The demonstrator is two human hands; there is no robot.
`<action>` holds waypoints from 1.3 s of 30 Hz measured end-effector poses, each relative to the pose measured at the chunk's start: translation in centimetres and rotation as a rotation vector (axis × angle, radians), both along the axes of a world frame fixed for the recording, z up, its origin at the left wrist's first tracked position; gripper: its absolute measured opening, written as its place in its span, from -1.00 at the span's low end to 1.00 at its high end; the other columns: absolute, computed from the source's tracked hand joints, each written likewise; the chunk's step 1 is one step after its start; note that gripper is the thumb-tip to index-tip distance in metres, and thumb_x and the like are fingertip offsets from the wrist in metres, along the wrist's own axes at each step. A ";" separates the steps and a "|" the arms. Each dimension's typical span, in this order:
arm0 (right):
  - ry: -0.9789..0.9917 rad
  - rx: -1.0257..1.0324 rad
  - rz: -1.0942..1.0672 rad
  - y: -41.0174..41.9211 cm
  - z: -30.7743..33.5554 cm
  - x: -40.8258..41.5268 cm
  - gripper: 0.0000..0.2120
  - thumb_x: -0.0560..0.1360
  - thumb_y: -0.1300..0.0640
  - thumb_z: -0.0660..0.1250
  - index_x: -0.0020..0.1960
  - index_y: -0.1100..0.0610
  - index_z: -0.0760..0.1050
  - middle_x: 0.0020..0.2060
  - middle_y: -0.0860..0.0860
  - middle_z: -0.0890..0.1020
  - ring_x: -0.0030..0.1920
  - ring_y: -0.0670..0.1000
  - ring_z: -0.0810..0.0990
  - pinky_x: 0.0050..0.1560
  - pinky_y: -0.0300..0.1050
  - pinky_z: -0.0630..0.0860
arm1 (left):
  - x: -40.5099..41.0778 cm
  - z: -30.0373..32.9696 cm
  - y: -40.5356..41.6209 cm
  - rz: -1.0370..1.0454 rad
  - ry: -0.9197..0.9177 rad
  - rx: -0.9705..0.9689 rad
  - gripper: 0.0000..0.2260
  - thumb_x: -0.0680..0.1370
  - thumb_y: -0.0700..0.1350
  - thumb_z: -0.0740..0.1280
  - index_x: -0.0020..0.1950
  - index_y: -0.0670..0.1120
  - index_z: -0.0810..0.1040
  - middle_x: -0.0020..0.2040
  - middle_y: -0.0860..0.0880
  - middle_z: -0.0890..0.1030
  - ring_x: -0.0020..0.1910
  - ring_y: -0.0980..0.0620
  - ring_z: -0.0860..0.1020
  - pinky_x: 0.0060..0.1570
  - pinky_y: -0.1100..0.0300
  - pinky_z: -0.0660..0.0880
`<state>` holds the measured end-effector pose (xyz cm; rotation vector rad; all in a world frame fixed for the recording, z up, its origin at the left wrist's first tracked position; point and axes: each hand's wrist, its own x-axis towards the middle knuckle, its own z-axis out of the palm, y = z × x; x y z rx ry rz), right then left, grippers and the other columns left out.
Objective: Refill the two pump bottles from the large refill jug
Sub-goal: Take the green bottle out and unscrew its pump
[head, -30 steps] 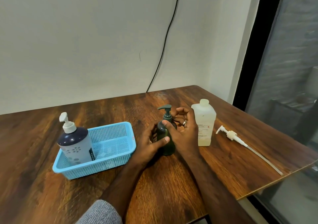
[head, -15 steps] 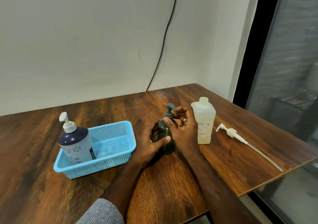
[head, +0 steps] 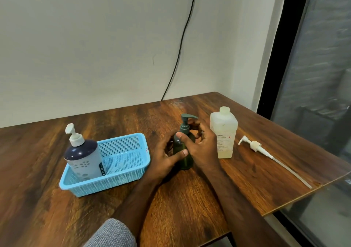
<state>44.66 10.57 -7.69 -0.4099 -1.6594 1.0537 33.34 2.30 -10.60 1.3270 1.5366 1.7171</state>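
A small dark green pump bottle (head: 185, 158) stands upright on the wooden table (head: 237, 180) at its middle. My left hand (head: 164, 156) wraps the bottle's body from the left. My right hand (head: 201, 148) grips its neck and collar just under the green pump head (head: 187, 118), whose spout points right. A translucent white refill jug (head: 224, 134), uncapped, stands just right of my right hand. A larger navy and grey pump bottle (head: 83, 154) with a white pump stands in the left end of a blue basket (head: 123, 172).
A loose white pump with a long dip tube (head: 269, 155) lies on the table right of the jug, reaching toward the right edge. A black cable (head: 182, 41) hangs down the wall behind. The table's right edge borders a glass window.
The green pump head has turned: its spout pointed left a second ago, toward the back half a second ago, and points right now. Both hands stay on the bottle.
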 end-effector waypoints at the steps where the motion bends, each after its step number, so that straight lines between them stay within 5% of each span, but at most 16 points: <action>1: 0.007 0.015 -0.011 0.1 0.0 0.0 -0.66 0.47 0.18 0.51 0.16 -0.06 0.52 0.03 -0.19 0.66 0.10 -0.24 0.62 0.01 -0.40 0.52 | -0.1 -0.1 0.0 -0.005 -0.012 -0.002 -0.42 0.44 -0.06 0.49 0.43 0.05 0.43 0.31 0.01 0.57 0.31 0.01 0.54 0.30 -0.13 0.50; 8: 0.098 -0.036 0.063 0.1 -0.3 0.1 -0.70 0.59 0.20 0.30 0.31 0.12 0.53 0.16 -0.01 0.66 0.20 -0.07 0.63 0.18 -0.14 0.57 | 0.1 0.2 -0.2 -0.014 -0.008 -0.031 -0.46 0.43 0.00 0.48 0.40 0.02 0.47 0.27 -0.05 0.59 0.28 -0.05 0.55 0.28 -0.24 0.48; 13: -0.021 0.003 -0.035 0.1 0.0 0.1 -0.66 0.48 0.13 0.50 0.23 -0.04 0.56 0.13 -0.12 0.67 0.15 -0.14 0.63 0.15 -0.05 0.60 | 0.2 0.2 -0.5 -0.009 -0.009 -0.033 -0.45 0.44 -0.01 0.47 0.42 0.03 0.45 0.30 -0.05 0.58 0.30 -0.04 0.55 0.30 -0.22 0.47; 19: 0.021 -0.101 0.018 -0.9 1.2 0.3 -0.71 0.56 0.20 0.40 0.28 0.10 0.57 0.09 -0.07 0.68 0.06 -0.21 0.65 -0.01 -0.35 0.55 | 0.8 0.3 -1.6 0.008 -0.027 -0.053 -0.50 0.46 -0.02 0.45 0.39 0.03 0.46 0.26 -0.02 0.60 0.27 -0.04 0.57 0.29 -0.16 0.49; 28: 0.231 -0.156 0.011 -0.2 6.1 1.2 -0.76 0.55 0.22 0.42 0.21 0.12 0.58 0.01 -0.03 0.70 0.03 -0.13 0.67 0.01 -0.27 0.56 | 2.4 0.1 -3.2 0.089 -0.036 -0.079 -0.52 0.53 -0.15 0.44 0.41 0.09 0.41 0.23 0.17 0.60 0.23 0.20 0.56 0.26 0.08 0.52; 33: 0.357 -0.211 0.009 1.8 10.2 1.8 -0.73 0.58 0.11 0.39 0.27 0.13 0.58 0.00 0.09 0.70 0.01 0.07 0.67 0.01 0.03 0.64 | 3.2 -0.1 -4.4 0.124 0.058 -0.092 -0.44 0.52 -0.06 0.46 0.47 0.12 0.33 0.31 0.18 0.54 0.27 0.25 0.52 0.25 0.20 0.49; 36: 0.236 -0.146 -0.021 2.2 11.6 1.6 -0.78 0.61 0.13 0.35 0.25 0.04 0.56 -0.04 -0.02 0.67 -0.06 0.03 0.70 -0.16 -0.19 0.62 | 3.5 0.0 -5.1 0.156 0.148 -0.070 -0.45 0.54 -0.02 0.44 0.47 0.10 0.32 0.32 0.18 0.53 0.29 0.24 0.50 0.29 0.18 0.46; 39: -0.177 0.046 -0.067 1.6 9.9 0.4 -0.74 0.56 0.17 0.41 0.25 0.08 0.58 -0.06 -0.14 0.63 -0.07 -0.15 0.63 -0.05 -0.26 0.60 | 3.8 0.0 -5.5 0.200 0.235 -0.038 -0.47 0.53 0.06 0.39 0.47 0.10 0.32 0.31 0.20 0.52 0.30 0.22 0.49 0.30 0.14 0.44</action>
